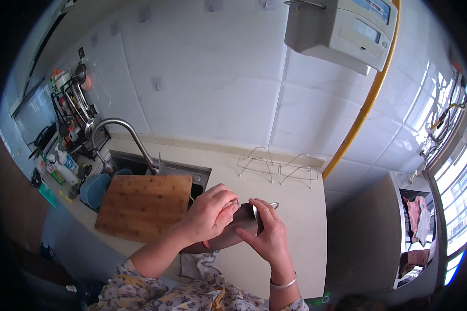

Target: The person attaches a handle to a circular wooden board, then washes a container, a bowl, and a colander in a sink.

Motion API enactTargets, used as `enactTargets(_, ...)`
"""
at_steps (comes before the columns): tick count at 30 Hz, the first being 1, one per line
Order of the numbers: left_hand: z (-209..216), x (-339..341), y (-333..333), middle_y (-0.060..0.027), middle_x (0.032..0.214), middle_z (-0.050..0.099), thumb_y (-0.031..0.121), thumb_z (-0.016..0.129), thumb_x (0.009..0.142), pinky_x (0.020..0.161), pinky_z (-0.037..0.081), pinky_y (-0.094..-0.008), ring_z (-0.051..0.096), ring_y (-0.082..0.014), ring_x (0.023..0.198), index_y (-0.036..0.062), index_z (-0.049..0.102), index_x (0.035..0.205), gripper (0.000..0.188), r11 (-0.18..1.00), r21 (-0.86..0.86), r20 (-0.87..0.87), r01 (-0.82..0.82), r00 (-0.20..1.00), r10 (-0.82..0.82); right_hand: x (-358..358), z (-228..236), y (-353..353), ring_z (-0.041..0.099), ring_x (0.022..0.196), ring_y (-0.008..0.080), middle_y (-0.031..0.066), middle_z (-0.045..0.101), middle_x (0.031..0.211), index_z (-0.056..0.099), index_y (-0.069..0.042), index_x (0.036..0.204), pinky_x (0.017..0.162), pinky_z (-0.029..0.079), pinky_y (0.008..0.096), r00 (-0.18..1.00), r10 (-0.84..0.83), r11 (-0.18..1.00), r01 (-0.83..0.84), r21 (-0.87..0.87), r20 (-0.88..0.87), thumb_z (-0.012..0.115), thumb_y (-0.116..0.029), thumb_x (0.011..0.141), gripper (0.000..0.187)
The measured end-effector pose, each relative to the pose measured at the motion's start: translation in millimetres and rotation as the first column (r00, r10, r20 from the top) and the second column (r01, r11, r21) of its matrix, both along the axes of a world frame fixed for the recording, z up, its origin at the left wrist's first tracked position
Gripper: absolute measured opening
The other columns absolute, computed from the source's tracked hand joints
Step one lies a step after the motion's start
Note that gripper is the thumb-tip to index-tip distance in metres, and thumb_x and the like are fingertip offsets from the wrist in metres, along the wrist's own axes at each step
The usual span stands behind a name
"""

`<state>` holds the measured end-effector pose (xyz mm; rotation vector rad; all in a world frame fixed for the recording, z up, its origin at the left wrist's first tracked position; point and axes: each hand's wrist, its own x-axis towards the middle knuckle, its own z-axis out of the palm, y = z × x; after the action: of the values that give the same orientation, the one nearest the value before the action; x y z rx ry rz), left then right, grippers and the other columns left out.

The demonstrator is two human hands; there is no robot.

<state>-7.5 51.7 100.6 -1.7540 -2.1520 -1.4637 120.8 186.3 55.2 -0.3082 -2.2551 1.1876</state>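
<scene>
My left hand (pixel 211 215) is closed in a pinch over the middle of the counter. A small greyish, shiny bit shows at its fingertips, too small to name. Close beside it, my right hand (pixel 267 233) has its thumb and fingers around a dark piece with a bright metal edge (pixel 257 217). Below both hands is a dark brown, smooth, rounded thing (pixel 233 237), perhaps a pan or bowl, partly hidden by them. A small red spot (pixel 206 243) shows near its lower edge. A grey cloth (pixel 198 265) lies at the counter's front edge.
A wooden cutting board (pixel 145 207) lies across the sink's front, with a blue basin (pixel 94 191) at its left. Behind it rises a curved faucet (pixel 122 122). Wire racks (pixel 277 168) stand at the counter's back. Bottles (pixel 63 168) and hanging utensils (pixel 78 103) are far left.
</scene>
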Motion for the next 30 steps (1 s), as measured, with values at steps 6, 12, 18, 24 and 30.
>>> enactTargets(6,16,10,11,-0.0119,0.086,0.056,0.001,0.059,0.082,0.064,0.049,-0.0332,0.058,-0.0269,0.075,0.0016,0.056,0.093,0.012,0.999,0.051,0.214,0.002,0.977,-0.012,-6,-9,12,0.062,0.098,0.0294,0.0121,0.059,0.116,0.041,-0.008,0.133,0.082,0.052,0.0361,1.000,0.013,1.000,-0.013,-0.026,-0.009,0.085,-0.019,0.060,0.086)
enactTargets(12,4,-1,27,-0.0078,0.085,0.058,0.004,0.063,0.077,0.067,0.050,-0.0352,0.058,-0.0258,0.080,0.0039,0.058,0.078,0.005,0.979,-0.065,-0.273,0.195,0.940,-0.205,-6,-17,12,0.062,0.098,0.0283,0.0102,0.061,0.110,0.041,-0.009,0.133,0.082,0.052,0.0359,1.000,-0.007,0.990,0.007,-0.142,0.004,0.087,-0.020,0.058,0.088)
enactTargets(18,2,-2,19,-0.0082,0.085,0.060,0.003,0.067,0.074,0.067,0.050,-0.0355,0.059,-0.0259,0.079,0.0015,0.059,0.079,0.009,0.979,-0.119,-0.280,0.166,0.940,-0.194,-5,-14,12,0.064,0.089,0.0264,0.0077,0.063,0.105,0.047,-0.010,0.123,0.074,0.053,0.0350,0.991,-0.095,0.995,0.095,0.003,0.096,0.088,-0.026,0.055,0.081)
enactTargets(24,1,1,10,-0.0070,0.087,0.061,0.002,0.069,0.073,0.066,0.050,-0.0345,0.059,-0.0257,0.079,0.0021,0.058,0.080,0.013,0.988,-0.114,-0.275,0.105,0.952,-0.133,-4,-5,10,0.065,0.080,0.0258,0.0077,0.065,0.093,0.050,-0.011,0.111,0.068,0.053,0.0347,0.974,-0.136,0.991,0.133,0.033,0.181,0.089,-0.029,0.052,0.072)
enactTargets(30,-4,-4,-5,-0.0062,0.088,0.061,0.002,0.070,0.073,0.064,0.050,-0.0341,0.060,-0.0240,0.078,0.0036,0.058,0.079,0.014,0.995,-0.057,-0.239,0.085,0.966,-0.096,-7,0,4,0.064,0.076,0.0260,0.0070,0.065,0.086,0.052,-0.012,0.106,0.065,0.053,0.0340,0.975,-0.107,0.994,0.099,0.054,0.195,0.089,-0.029,0.053,0.067)
